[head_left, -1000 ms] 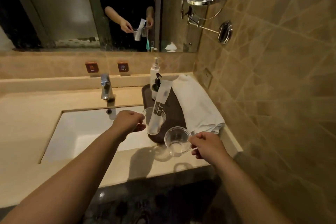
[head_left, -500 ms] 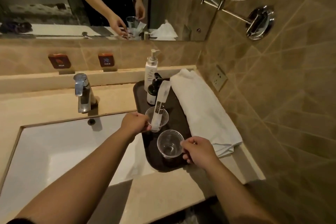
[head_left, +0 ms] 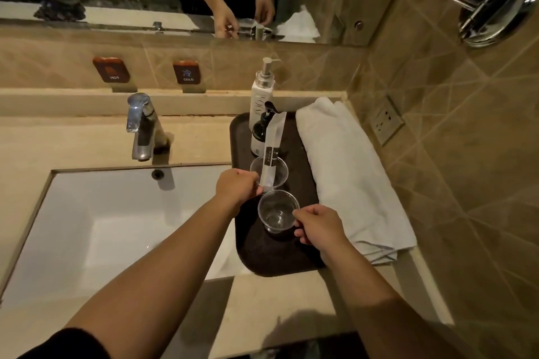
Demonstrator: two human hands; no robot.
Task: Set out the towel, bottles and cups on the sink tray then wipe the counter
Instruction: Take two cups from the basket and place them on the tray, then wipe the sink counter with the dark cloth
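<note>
Item one, far left: the white sink basin (head_left: 87, 227) sat sunk in the beige counter (head_left: 58, 137), with the chrome faucet (head_left: 140, 125) standing behind it and the HOT plaque (head_left: 111, 69) and COLD plaque (head_left: 187, 72) on the wall above.

Item two: your left hand (head_left: 237, 188) reached over the basin's right edge to the dark tray (head_left: 242, 137); its fingers were closed on the rim of the far clear cup (head_left: 280, 175), which stood on the tray and held a tall white sachet (head_left: 272, 151) leaning upright out of it.

Item three: the near clear cup (head_left: 277, 211) stood on the tray just in front of the far cup, empty as far as could be seen.

Item four: your right hand (head_left: 319, 227) pinched the near cup's right rim between thumb and fingers.

Item five, back of the tray: a white pump bottle (head_left: 262, 96) stood at the rear edge, with a dark pump bottle (head_left: 261, 132) just in front of it, partly hidden by the sachet.

Item six: the folded white towel (head_left: 350, 178) lay lengthwise along the tray's right side, touching it, running from the back ledge toward the counter's front edge.

Item seven, far right: a wall socket (head_left: 386, 121) sat in the tiled wall beside the towel, and a chrome mirror mount (head_left: 495, 6) above.
</note>
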